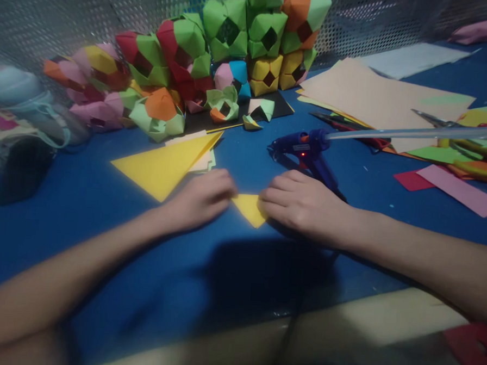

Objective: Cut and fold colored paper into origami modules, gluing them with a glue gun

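Note:
A small yellow paper triangle (pixel 250 207) lies on the blue tabletop, its point toward me. My left hand (pixel 206 194) is closed at its left corner, fingers curled on the paper. Over its right side rests my right hand (pixel 294 199), fingers pressed together and hiding that corner. Just beyond my left hand is a larger folded yellow paper (pixel 158 164), partly lying on paler sheets. A blue glue gun (pixel 304 147) with a red light and a long clear glue stick (pixel 417 133) lies behind my right hand.
Folded paper blocks (pixel 230 32) in many colours are stacked along the perforated back wall. Cream sheets (pixel 378 97), scissors (pixel 352 125) and paper strips (pixel 461 188) lie at the right. A pale bottle (pixel 17 91) and a dark phone-like object (pixel 26 168) sit at the left.

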A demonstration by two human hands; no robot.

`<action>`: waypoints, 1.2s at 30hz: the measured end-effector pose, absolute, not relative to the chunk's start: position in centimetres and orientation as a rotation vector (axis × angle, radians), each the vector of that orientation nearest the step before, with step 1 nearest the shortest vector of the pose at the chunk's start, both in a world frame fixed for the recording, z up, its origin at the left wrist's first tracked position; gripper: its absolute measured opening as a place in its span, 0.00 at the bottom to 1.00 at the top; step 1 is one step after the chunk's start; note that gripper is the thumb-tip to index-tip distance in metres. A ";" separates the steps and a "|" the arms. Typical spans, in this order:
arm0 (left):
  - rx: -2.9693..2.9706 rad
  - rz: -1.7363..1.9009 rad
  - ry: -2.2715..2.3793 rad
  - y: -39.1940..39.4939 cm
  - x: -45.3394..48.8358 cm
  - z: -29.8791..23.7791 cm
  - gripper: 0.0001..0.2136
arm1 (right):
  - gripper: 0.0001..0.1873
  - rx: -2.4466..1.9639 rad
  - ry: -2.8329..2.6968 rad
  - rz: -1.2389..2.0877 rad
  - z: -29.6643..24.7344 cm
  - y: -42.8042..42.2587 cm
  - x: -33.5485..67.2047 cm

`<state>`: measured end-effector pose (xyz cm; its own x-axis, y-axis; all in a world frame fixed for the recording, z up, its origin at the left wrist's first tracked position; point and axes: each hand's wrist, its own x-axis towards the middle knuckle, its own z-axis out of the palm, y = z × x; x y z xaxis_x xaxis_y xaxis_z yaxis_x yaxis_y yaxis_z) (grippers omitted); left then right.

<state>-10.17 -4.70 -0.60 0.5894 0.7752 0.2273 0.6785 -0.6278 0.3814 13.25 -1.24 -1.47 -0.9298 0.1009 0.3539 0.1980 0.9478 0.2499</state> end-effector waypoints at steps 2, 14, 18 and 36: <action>2.570 0.557 1.197 -4.7 -10.2 -0.7 0.07 | 0.15 -0.217 -2.764 -0.411 -1.5 -1.3 13.3; 2.599 0.608 1.180 -4.6 -10.2 -0.9 0.06 | 0.16 -0.309 -2.668 -0.556 -1.3 -1.3 13.3; 2.615 0.596 1.175 -4.7 -10.2 -0.8 0.07 | 0.13 -0.310 -2.661 -0.558 -1.2 -1.4 13.4; 2.661 0.527 1.145 -4.7 -10.3 -0.6 0.08 | 0.11 -0.330 -2.815 -0.535 -0.7 -2.0 13.6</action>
